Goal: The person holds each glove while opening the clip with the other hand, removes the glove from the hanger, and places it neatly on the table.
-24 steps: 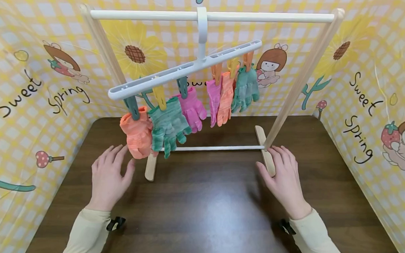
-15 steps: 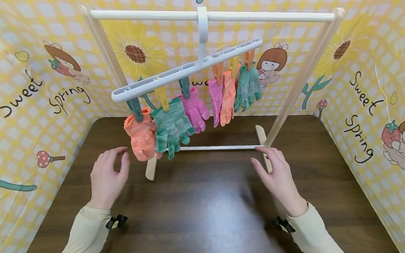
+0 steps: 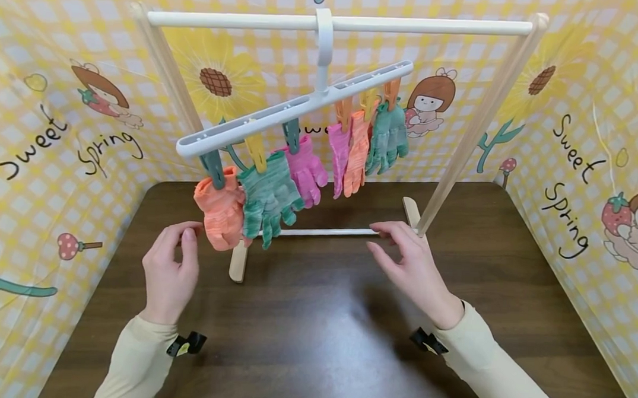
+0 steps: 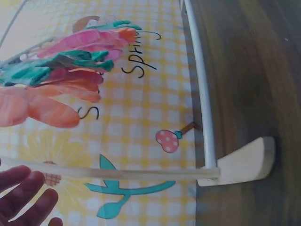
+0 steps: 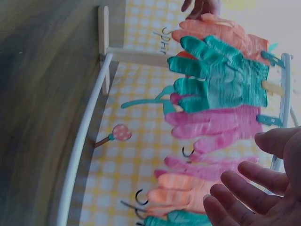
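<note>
A light grey hanger (image 3: 296, 108) hooks over the top bar of a wood-and-white rack (image 3: 236, 21). Clothespins hold several small gloves along it: an orange glove (image 3: 219, 209), a green glove (image 3: 273, 197) and a pink glove (image 3: 306, 170) on the near-left half, with more pink, orange and green ones on the far half. My left hand (image 3: 170, 275) is beside the orange glove, fingers bent loosely, fingertips right at its edge and nothing in its grasp. Over the table in front of the lower bar, my right hand (image 3: 414, 271) holds nothing, its fingers spread in the right wrist view.
The rack's wooden feet, left (image 3: 238, 262) and right (image 3: 411, 212), stand on a dark brown table (image 3: 302, 329). A yellow checked cloth (image 3: 30, 210) with printed drawings walls in the back and both sides.
My right hand has left the rack's right foot and moved left. My left hand stays close to its place, fingers bent more. The hanger and gloves have swung a little.
</note>
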The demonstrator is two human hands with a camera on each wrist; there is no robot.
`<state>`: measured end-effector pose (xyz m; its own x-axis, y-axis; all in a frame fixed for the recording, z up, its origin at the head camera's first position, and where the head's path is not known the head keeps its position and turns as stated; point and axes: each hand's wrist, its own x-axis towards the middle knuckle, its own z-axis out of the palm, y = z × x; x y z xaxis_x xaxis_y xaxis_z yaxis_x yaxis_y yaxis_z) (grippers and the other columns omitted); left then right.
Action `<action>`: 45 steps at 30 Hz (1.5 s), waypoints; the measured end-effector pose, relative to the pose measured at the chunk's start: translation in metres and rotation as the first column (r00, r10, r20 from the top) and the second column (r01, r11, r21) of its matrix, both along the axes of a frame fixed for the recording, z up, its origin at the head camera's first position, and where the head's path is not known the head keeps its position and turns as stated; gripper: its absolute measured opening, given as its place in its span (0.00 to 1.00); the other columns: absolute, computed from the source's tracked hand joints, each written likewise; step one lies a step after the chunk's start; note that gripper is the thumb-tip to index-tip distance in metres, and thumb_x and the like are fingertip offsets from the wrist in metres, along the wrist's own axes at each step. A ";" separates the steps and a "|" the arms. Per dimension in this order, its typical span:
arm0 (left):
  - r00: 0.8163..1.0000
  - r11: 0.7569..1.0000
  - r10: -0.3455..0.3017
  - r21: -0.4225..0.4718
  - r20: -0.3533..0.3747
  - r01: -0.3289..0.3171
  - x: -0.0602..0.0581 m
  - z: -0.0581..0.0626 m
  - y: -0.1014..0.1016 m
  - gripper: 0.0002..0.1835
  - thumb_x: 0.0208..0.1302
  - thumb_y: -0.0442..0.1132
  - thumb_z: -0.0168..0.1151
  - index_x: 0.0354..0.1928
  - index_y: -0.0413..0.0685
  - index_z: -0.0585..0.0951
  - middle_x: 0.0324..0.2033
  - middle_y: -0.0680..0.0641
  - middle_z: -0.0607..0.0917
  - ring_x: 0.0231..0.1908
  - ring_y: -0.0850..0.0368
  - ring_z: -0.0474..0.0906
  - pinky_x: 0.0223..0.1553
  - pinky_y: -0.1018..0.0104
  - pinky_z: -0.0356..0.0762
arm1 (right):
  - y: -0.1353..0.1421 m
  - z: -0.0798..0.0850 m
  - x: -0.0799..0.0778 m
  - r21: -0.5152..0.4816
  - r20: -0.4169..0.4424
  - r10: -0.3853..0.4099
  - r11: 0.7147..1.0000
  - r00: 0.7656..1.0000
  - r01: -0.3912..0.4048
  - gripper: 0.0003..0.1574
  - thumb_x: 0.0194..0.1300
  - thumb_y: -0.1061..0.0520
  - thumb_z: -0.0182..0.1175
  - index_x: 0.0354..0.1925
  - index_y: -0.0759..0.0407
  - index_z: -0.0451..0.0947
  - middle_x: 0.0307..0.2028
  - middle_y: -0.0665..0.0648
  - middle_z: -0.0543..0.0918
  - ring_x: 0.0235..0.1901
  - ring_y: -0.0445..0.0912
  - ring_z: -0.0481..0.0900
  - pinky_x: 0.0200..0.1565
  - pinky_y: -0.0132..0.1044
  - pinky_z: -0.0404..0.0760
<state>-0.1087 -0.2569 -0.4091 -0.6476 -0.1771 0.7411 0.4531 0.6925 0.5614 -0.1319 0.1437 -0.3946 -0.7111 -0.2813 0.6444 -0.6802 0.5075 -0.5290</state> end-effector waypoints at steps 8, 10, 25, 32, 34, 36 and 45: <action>0.998 0.998 -0.048 0.041 -0.050 0.051 -0.001 0.020 0.010 0.13 0.78 0.33 0.54 0.46 0.33 0.86 0.40 0.38 0.88 0.44 0.67 0.79 0.49 0.78 0.71 | -0.025 0.018 -0.005 0.003 -0.016 0.092 0.996 0.996 -0.092 0.19 0.65 0.62 0.72 0.54 0.61 0.82 0.49 0.55 0.86 0.47 0.49 0.84 0.52 0.35 0.80; 0.996 0.996 -0.064 0.052 -0.060 0.067 0.000 0.023 0.013 0.14 0.78 0.34 0.53 0.46 0.32 0.86 0.40 0.37 0.88 0.44 0.66 0.79 0.50 0.77 0.70 | -0.032 0.023 -0.006 -0.017 -0.020 0.123 0.992 0.992 -0.123 0.18 0.66 0.63 0.71 0.54 0.62 0.82 0.49 0.54 0.86 0.48 0.49 0.84 0.51 0.37 0.81; 0.988 0.987 -0.142 0.066 -0.056 0.145 -0.003 0.043 0.028 0.18 0.74 0.43 0.61 0.51 0.32 0.83 0.42 0.37 0.86 0.44 0.69 0.77 0.47 0.71 0.73 | -0.091 0.072 -0.016 -0.040 -0.088 0.278 0.959 0.957 -0.282 0.16 0.69 0.64 0.68 0.53 0.65 0.81 0.44 0.56 0.84 0.41 0.44 0.81 0.46 0.34 0.82; 0.983 0.977 -0.186 0.105 -0.004 0.185 -0.004 0.048 0.034 0.19 0.74 0.44 0.62 0.52 0.32 0.82 0.41 0.47 0.84 0.42 0.66 0.78 0.46 0.71 0.74 | -0.117 0.095 -0.022 -0.034 -0.102 0.355 0.932 0.929 -0.360 0.20 0.69 0.63 0.68 0.57 0.69 0.79 0.47 0.62 0.84 0.42 0.46 0.82 0.44 0.34 0.82; 0.979 0.971 -0.204 0.134 0.020 0.199 -0.005 0.050 0.036 0.19 0.74 0.43 0.62 0.53 0.32 0.82 0.41 0.53 0.84 0.42 0.64 0.79 0.47 0.72 0.74 | -0.124 0.102 -0.023 -0.045 -0.085 0.379 0.922 0.921 -0.384 0.22 0.70 0.62 0.67 0.59 0.69 0.78 0.48 0.61 0.84 0.43 0.46 0.83 0.46 0.35 0.82; 0.974 0.961 -0.223 0.179 0.039 0.213 -0.006 0.051 0.039 0.17 0.75 0.41 0.61 0.54 0.33 0.82 0.41 0.58 0.83 0.41 0.62 0.79 0.47 0.73 0.75 | -0.130 0.107 -0.024 -0.063 -0.061 0.405 0.911 0.912 -0.408 0.23 0.70 0.62 0.67 0.60 0.69 0.76 0.50 0.61 0.83 0.44 0.45 0.83 0.48 0.35 0.83; 0.950 0.915 -0.297 0.313 0.091 0.256 -0.007 0.059 0.050 0.12 0.75 0.34 0.61 0.55 0.36 0.82 0.40 0.57 0.85 0.37 0.62 0.81 0.40 0.76 0.78 | -0.153 0.120 -0.026 -0.080 0.020 0.442 0.895 0.897 -0.439 0.25 0.71 0.61 0.67 0.63 0.68 0.75 0.53 0.61 0.81 0.44 0.42 0.84 0.50 0.32 0.83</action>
